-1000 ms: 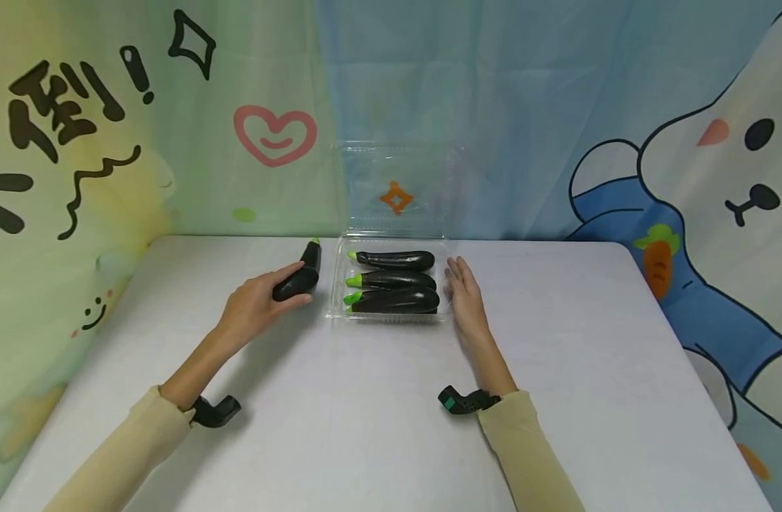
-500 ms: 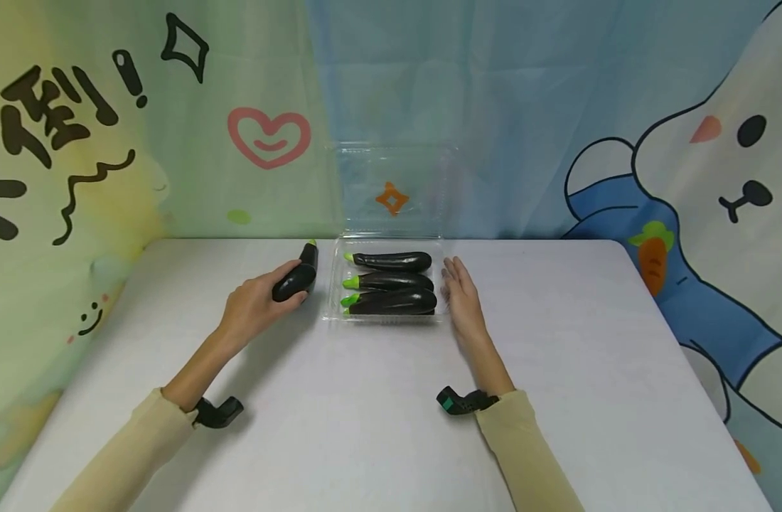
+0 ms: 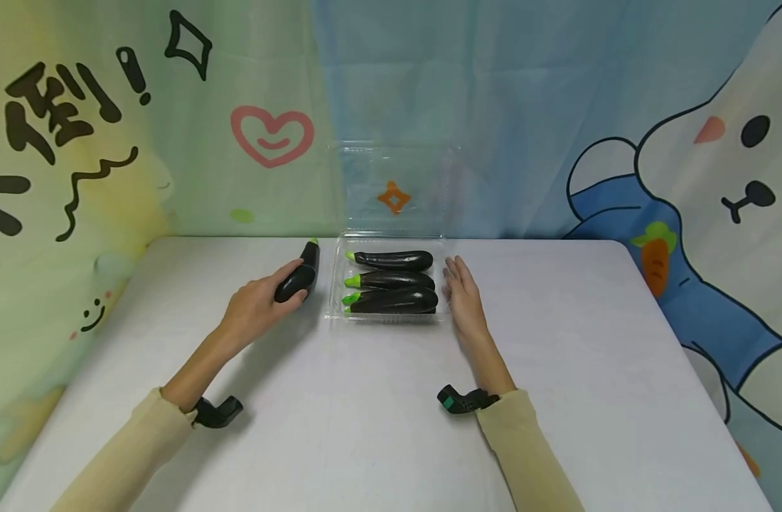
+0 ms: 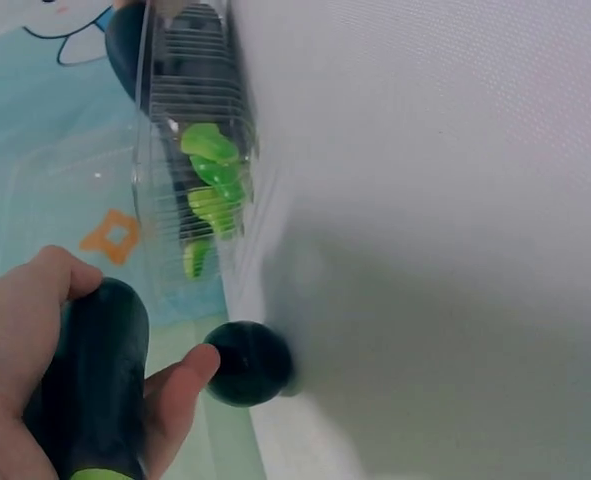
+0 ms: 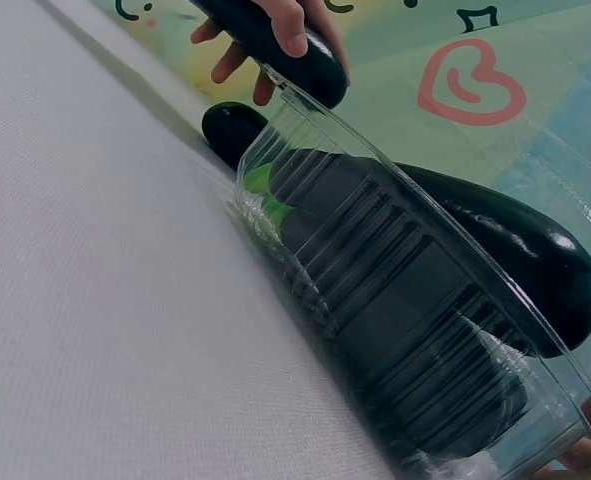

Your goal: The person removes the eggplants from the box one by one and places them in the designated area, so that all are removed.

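Clear plastic forms the open tray (image 3: pixel 335 284), which sits at the far middle of the white table (image 3: pixel 378 398) with its lid (image 3: pixel 394 188) standing up against the backdrop. Three eggplants lie in it side by side, green caps to the left. The left hand (image 3: pixel 253 309) grips a fourth eggplant (image 3: pixel 298 277) just left of the tray, fingers and thumb curled round its thick end, cap pointing far. In the left wrist view another dark rounded end (image 4: pixel 247 362) shows beside the fingertips, touching the table; whether it is a separate eggplant I cannot tell. The right hand (image 3: pixel 463 299) lies relaxed, fingers straight, against the tray's right wall, holding nothing.

To do this step well, I judge the held eggplant should be lifted clear of the thin rim, turned so its cap matches the others, and laid into whatever gap remains, probably on top or at the near edge, since the three already fill most of the floor. The right hand should brace the light tray so it does not slide.
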Tool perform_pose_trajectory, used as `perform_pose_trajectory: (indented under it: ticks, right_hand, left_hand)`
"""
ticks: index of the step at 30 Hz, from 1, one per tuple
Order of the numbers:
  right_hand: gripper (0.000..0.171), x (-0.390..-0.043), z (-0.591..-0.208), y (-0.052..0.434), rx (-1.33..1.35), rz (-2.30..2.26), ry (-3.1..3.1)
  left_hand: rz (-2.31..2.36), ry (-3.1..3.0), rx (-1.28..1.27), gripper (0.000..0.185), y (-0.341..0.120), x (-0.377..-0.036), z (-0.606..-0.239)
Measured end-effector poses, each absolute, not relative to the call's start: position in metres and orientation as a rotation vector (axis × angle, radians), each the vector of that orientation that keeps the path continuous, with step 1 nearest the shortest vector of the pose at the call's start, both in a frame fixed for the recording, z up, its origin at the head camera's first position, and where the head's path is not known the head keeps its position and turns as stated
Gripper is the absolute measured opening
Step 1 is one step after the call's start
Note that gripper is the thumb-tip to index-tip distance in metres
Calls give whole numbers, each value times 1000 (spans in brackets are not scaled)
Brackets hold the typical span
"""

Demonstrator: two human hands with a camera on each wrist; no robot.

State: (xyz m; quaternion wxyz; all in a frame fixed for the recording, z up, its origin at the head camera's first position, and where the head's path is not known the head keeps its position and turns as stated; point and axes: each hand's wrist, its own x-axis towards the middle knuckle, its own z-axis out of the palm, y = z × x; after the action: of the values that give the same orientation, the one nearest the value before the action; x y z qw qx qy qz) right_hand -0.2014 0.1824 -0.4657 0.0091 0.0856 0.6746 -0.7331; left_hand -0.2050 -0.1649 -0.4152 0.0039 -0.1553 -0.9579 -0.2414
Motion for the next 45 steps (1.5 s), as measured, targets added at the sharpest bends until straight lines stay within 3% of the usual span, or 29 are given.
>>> perform_pose_trajectory:
  ticks: [11,23,33,45]
  right_hand:
    - [56,-202,-465,181,256,-2316,2081]
    - [56,-203,-465,181,274,-2319,2090]
    - [56,-202,-464,181,269,-2304,2098]
    - [56,-203,-466,183,263,-2312,2105]
  left_hand:
    - [-771,-3022,-478,53,-164,-206,-415]
    - [-779,-3023,-475,63,-161,-206,-419]
    - [-850,-2880,-544,54,-167,-206,-420]
    - [-1024,-2895,-484,60,-174,-205,-415]
